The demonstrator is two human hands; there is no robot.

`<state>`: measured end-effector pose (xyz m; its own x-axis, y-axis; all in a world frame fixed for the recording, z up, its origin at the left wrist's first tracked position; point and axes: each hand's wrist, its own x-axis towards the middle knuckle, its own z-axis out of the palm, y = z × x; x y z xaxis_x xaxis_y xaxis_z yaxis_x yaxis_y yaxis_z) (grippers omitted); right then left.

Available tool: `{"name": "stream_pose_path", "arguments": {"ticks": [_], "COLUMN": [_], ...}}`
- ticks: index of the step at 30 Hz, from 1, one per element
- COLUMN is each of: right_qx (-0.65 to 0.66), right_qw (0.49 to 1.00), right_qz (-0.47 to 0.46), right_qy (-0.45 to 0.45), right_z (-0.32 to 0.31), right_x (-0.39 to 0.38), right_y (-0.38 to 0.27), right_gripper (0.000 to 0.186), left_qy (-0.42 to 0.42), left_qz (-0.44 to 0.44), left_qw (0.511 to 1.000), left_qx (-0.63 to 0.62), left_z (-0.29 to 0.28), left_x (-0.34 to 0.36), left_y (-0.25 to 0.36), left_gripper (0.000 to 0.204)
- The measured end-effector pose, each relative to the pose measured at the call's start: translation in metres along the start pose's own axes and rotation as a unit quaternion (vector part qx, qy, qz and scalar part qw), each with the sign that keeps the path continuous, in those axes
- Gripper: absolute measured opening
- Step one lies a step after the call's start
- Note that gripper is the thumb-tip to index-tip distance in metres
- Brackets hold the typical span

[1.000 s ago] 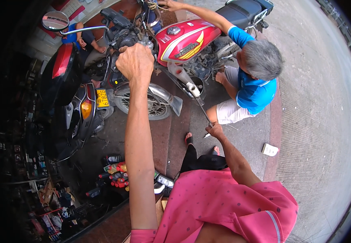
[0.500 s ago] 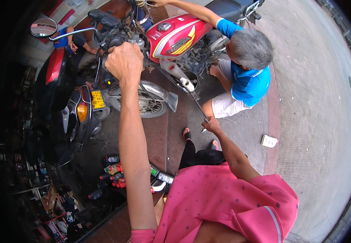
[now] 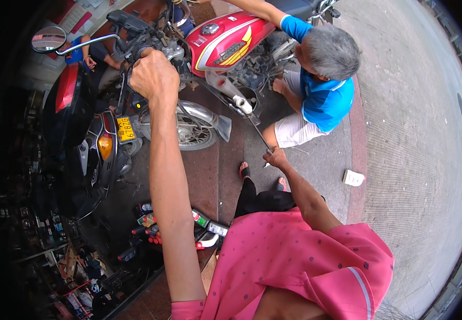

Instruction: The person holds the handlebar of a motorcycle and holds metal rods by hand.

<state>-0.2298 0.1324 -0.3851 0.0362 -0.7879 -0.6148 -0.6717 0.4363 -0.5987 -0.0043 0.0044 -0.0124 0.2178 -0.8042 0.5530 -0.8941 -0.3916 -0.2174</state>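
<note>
My left hand [image 3: 155,79] is closed at the handlebar of a red motorcycle [image 3: 231,45], around a dark grip [image 3: 146,52] that shows just past the fingers. Down to the right, my right hand [image 3: 277,158] is wrapped round the end of a thin metal rod [image 3: 257,129]. The rod slants up and left to a pale tube with a white end [image 3: 242,104], beside the engine. Whether rod and tube join cannot be made out. A round dark container [image 3: 252,100] sits next to the tube. The motorcycle's front wheel [image 3: 196,136] lies below my left forearm.
A person in a blue shirt [image 3: 329,106] crouches beside the engine, one arm over the tank. Another person's hand [image 3: 90,63] shows behind a dark scooter [image 3: 70,122] at left. Several bottles [image 3: 153,232] stand near my left forearm. A white container [image 3: 353,177] lies right.
The view has shifted slightly, so motorcycle and left hand appear further left. Both hands keep their holds. The rod's angle looks nearly the same.
</note>
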Motion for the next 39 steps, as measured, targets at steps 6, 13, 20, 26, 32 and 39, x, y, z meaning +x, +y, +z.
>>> {"name": "stream_pose_path", "arguments": {"ticks": [6, 13, 20, 26, 32, 39], "right_qx": [0.005, 0.003, 0.009, 0.020, 0.006, 0.027], "right_qw": [1.000, 1.000, 0.998, 0.996, 0.998, 0.998], "right_qz": [0.006, 0.004, -0.036, -0.031, -0.040, -0.027], "right_qy": [-0.011, -0.013, 0.051, 0.077, 0.052, 0.047], "right_z": [0.000, 0.002, 0.005, 0.006, 0.014, 0.001], "right_x": [0.008, 0.010, 0.006, 0.002, 0.021, 0.005], "right_y": [0.007, 0.009, 0.011, 0.006, 0.017, 0.016], "right_gripper": [0.041, 0.043, 0.028, 0.031, 0.038, 0.037], "left_qy": [-0.004, 0.016, 0.030, 0.034, 0.059, 0.064], "left_qz": [0.007, 0.021, 0.019, 0.019, 0.011, -0.033], "left_qw": [1.000, 0.999, 0.999, 0.999, 0.997, 0.997], "left_qx": [0.016, 0.022, 0.030, 0.030, 0.037, 0.007], "left_z": [0.002, 0.003, 0.006, 0.008, 0.010, 0.016], "left_x": [0.003, 0.003, 0.002, 0.003, 0.006, 0.002], "left_y": [0.006, 0.004, 0.003, 0.001, 0.004, 0.010], "left_gripper": [0.026, 0.026, 0.026, 0.026, 0.024, 0.019]}}
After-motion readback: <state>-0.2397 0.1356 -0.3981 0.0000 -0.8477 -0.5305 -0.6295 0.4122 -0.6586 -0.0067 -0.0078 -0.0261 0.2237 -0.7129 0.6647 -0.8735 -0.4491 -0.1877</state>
